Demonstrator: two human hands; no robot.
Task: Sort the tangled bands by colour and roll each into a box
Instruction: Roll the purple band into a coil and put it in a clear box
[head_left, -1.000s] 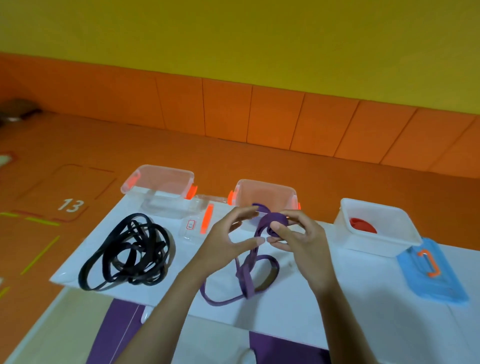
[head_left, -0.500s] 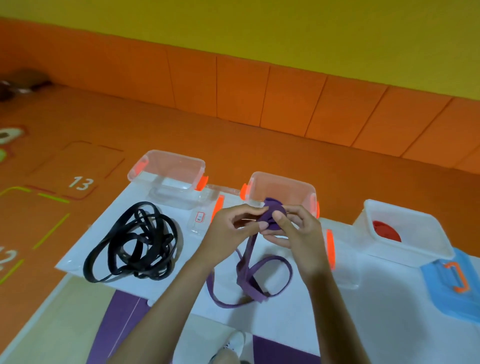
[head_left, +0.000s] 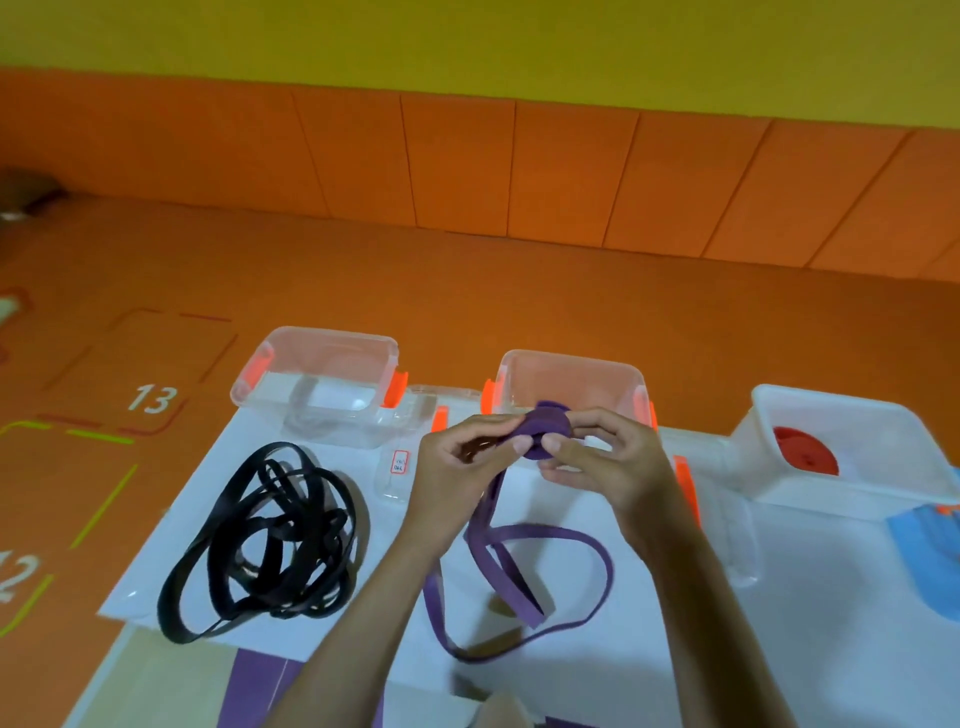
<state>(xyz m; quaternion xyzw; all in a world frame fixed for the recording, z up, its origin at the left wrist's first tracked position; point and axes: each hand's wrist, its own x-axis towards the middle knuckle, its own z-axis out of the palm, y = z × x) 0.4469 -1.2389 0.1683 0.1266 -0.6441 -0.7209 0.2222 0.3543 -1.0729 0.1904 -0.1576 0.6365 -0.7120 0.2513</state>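
In the head view, both hands work just above the middle of the desk. The right hand pinches the wound part of the purple band between thumb and curled fingers. The left hand, at 9 o'clock from that coil, has its grip closed on the strand feeding in. The unwound length hangs to 6 o'clock and lies looped on the desk, crossing over itself near its free end. That crossing is the likeliest trouble: drawn upward, it could tighten into a knot or a twist and stall the rolling. The coil itself looks springy, so if either grip eases while the fingers shift, I would expect it to spring loose. The clear box meant for it stands at 12 o'clock, just behind the hands. A coil let go early there would probably uncurl inside it. The black bands lie tangled at 8 o'clock, well apart, so snagging them seems unlikely. At 3 o'clock the white box already holds a red roll.
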